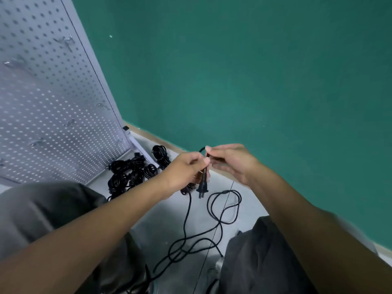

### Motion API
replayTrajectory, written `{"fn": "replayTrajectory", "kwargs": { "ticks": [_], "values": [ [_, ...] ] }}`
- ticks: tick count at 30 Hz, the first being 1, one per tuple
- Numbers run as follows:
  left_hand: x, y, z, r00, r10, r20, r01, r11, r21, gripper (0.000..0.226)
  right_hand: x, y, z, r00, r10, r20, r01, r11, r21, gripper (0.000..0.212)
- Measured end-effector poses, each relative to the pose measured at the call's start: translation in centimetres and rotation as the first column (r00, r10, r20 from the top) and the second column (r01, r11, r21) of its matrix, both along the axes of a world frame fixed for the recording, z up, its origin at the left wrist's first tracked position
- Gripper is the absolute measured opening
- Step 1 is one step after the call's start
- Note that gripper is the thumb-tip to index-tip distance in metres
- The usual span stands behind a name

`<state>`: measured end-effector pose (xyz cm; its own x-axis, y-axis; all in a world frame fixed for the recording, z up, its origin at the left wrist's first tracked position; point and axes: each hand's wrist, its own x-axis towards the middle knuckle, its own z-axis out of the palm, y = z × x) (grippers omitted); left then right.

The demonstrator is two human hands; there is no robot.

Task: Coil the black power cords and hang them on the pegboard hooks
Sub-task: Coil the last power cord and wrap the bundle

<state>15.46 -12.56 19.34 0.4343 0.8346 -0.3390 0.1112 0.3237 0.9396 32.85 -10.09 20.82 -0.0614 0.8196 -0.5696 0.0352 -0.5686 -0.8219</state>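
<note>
**Currently: one cord in both hands, remainder loose on floor**

The left hand (pixel 186 170) grips the black power cord (pixel 224 206) near its plug (pixel 202 187), which hangs prongs down. The right hand (pixel 231 161) pinches the same cord just beside it. The slack lies in open loops on the pale floor (pixel 250 209) between the knees. Bundled cords (pixel 131 172) sit against the pegboard (pixel 53 98) base. Its hooks (pixel 67 40) are bare. The green wall (pixel 254 71) bounds the right.
</note>
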Motion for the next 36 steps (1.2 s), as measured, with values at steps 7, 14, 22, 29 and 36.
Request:
{"fn": "replayTrajectory", "kwargs": {
  "ticks": [7, 14, 22, 29, 36],
  "values": [
    [-2.9, -3.7, 8.8, 0.978, -0.04, 0.203, 0.03, 0.998, 0.049, 0.025, -0.8, -6.4, 3.1, 0.991, -0.069, 0.116, 0.03, 0.95, 0.311, 0.024],
    [-5.7, -7.6, 13.1, 0.939, 0.018, 0.343, -0.049, 0.995, 0.082, 0.025, -3.3, -9.9, 5.8, 0.978, 0.043, 0.204, -0.125, 0.904, 0.408, 0.014],
    [-8.1, -10.6, 16.7, 0.934, 0.098, 0.343, -0.125, 0.99, 0.058, 0.027, -8.1, -13.4, 7.2, 0.952, 0.208, 0.223, -0.291, 0.841, 0.457, 0.012],
    [-8.6, -11.8, 20.9, 0.957, 0.156, 0.244, -0.208, 0.957, 0.204, 0.036, -8.2, -15.0, 12.3, 1.0, -0.024, -0.015, 0.028, 0.84, 0.542, 0.016],
    [-7.9, -13.2, 22.4, 0.937, 0.156, 0.312, -0.211, 0.966, 0.151, 0.036, -8.3, -17.2, 16.6, 0.958, -0.219, -0.187, 0.286, 0.792, 0.539, 0.005]
  ]
}}
